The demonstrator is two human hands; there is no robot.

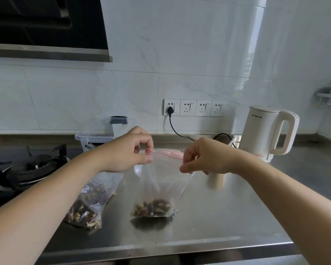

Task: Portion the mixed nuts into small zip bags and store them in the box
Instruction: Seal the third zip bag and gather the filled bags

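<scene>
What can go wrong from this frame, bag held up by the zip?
1. The small zip bag hangs above the counter, pinched only at its red strip by the left hand and right hand; a slipped pinch would likely drop the nuts.
2. A partly pressed strip may leave a gap.
3. The big nut bag lies close below; a swing might nudge it.

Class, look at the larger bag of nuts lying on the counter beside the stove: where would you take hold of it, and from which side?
Grip the larger bag at its crumpled, empty upper end, coming from above. It lies slumped with the nuts pooled at the near end, so the loose film up there gathers easily.
</scene>
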